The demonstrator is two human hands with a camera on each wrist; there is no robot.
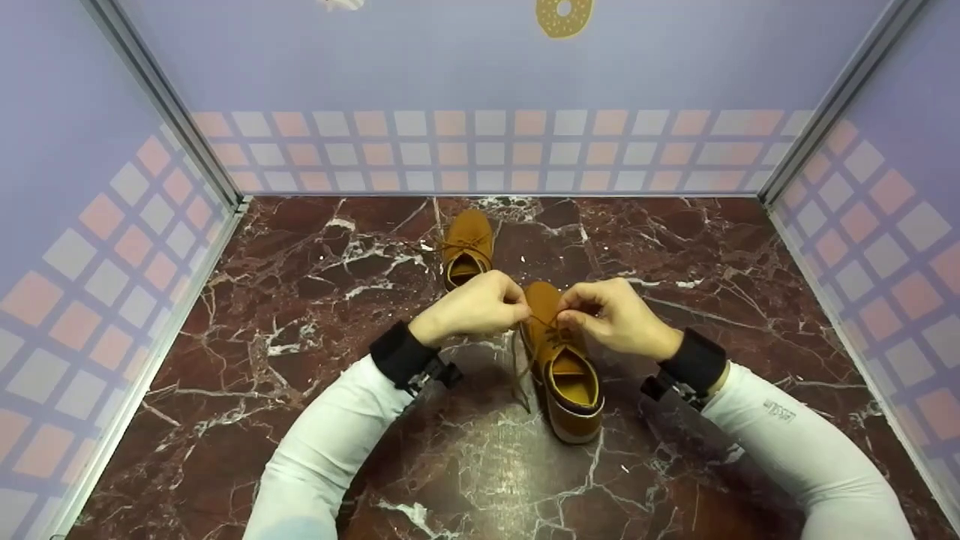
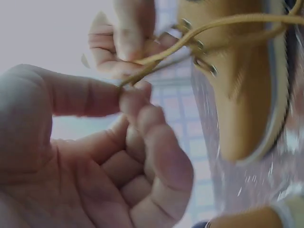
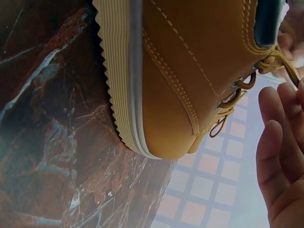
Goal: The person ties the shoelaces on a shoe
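A tan lace-up shoe (image 1: 541,298) stands on the floor between my hands, its toe pointing away. My left hand (image 1: 480,304) is at the left of its laces, with thumb and forefinger pinching a shoelace (image 2: 223,21). From the other side my right hand (image 1: 619,319) pinches lace above the tongue, its fingertips close to the left ones. In the left wrist view the lace strands cross between both hands. A loose lace end (image 1: 519,367) hangs along the shoe's left side. Stitching, eyelets and a ridged sole (image 3: 118,80) show in the right wrist view.
A second tan shoe (image 1: 469,229), laced, stands farther off to the left, partly behind my left hand. The floor (image 1: 315,247) is dark red marble pattern. Lilac walls with checked squares (image 1: 491,82) enclose it on the left, back and right.
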